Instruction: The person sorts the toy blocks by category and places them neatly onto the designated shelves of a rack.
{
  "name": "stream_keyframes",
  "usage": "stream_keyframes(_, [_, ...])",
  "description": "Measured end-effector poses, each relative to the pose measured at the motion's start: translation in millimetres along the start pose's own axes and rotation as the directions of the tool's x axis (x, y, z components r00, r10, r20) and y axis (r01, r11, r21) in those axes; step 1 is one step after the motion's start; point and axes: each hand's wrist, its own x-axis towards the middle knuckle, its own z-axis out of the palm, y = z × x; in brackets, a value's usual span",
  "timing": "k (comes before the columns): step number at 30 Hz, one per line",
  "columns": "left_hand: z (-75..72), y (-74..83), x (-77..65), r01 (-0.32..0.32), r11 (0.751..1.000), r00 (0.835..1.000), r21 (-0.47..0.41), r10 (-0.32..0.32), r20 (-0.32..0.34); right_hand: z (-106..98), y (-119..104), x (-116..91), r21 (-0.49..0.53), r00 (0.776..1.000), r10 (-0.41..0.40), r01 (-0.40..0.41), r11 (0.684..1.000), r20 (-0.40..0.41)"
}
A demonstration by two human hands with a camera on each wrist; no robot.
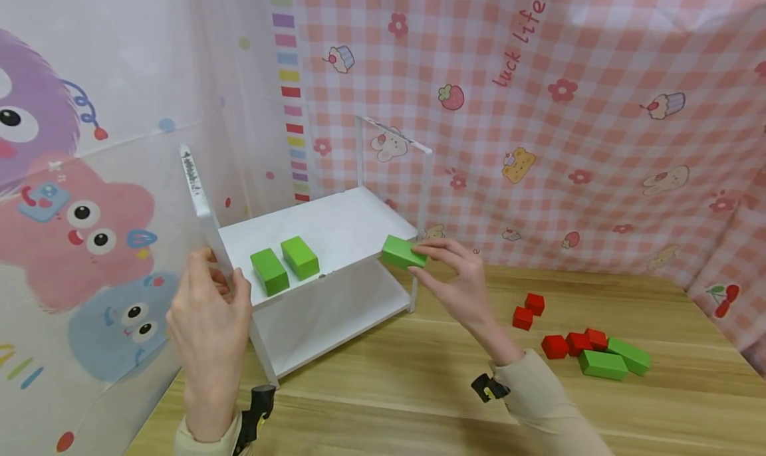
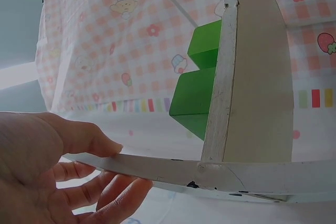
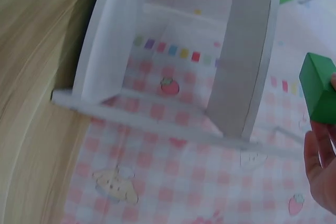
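A white two-tier shelf (image 1: 326, 217) stands on the table, with two green blocks (image 1: 269, 271) side by side on the left of its upper board. My left hand (image 1: 209, 330) grips the shelf's left side post, thumb on one face and fingers on the other, as the left wrist view shows. A third green block (image 1: 397, 251) is pinched between the thumb and fingers of my right hand (image 1: 451, 276), near the right front of the upper board. In the right wrist view that held block (image 3: 317, 87) appears apart from the shelf edge.
On the wooden table (image 1: 419, 389) to the right lie several red cubes (image 1: 555, 346) and two more green blocks (image 1: 603, 364). A pink checked cloth (image 1: 538, 150) hangs behind, and a cartoon-printed sheet (image 1: 120, 243) hangs along the left.
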Motion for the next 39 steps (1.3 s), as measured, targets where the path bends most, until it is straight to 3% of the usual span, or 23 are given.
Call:
stream_keyframes(12, [-0.2,0.0,0.0,-0.012,1.000,1.000,-0.004,0.012,-0.006,51,-16,17,0.014,0.998,0.012,-0.011,1.000,-0.063])
stream_keyframes(22, [0.8,0.3,0.5,-0.017,1.000,1.000,-0.010,0.017,-0.012,87,-33,28,-0.081,0.998,0.057,-0.059,0.995,-0.023])
stream_keyframes(31, [0.6,0.1,-0.1,-0.023,1.000,1.000,-0.016,0.023,-0.018,105,-46,34,-0.244,0.992,0.119,-0.108,0.964,0.029])
stream_keyframes(39, [0.3,-0.8,-0.9,-0.019,1.000,1.000,-0.012,0.019,-0.017,112,-51,39,-0.289,0.985,0.162,-0.136,0.948,0.068])
